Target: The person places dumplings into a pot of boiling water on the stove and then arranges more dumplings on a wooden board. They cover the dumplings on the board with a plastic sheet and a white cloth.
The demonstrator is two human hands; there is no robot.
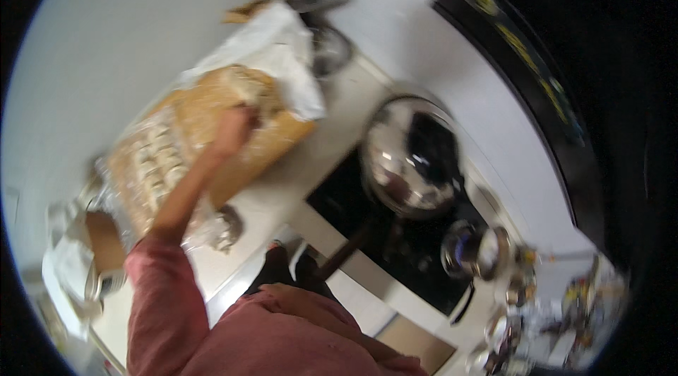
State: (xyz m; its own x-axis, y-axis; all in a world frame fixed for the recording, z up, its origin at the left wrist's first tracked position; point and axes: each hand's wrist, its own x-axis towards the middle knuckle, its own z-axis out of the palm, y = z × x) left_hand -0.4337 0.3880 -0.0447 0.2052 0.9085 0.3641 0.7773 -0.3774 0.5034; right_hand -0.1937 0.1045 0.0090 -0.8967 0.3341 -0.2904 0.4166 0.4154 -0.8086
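My left hand (243,121) reaches over a floured wooden board (265,148) on the counter. It is at the near side of a pale mass of dough or filling (249,84); blur hides its fingers and whether they grip anything. Left of my forearm, rows of small pale dough pieces, possibly dumplings (159,164), lie under or on clear plastic film (127,164). A white cloth or sheet (286,52) is spread across the board's far end. My right hand (283,296) rests against the front of my pink top, its fingers unclear.
A large steel pan with a shiny lid (408,158) stands on the black cooktop (339,190), its handle projecting toward me. A glass pot (471,251) is at the right. Jars and bottles (508,328) crowd the lower right; a white container (100,280) stands at left.
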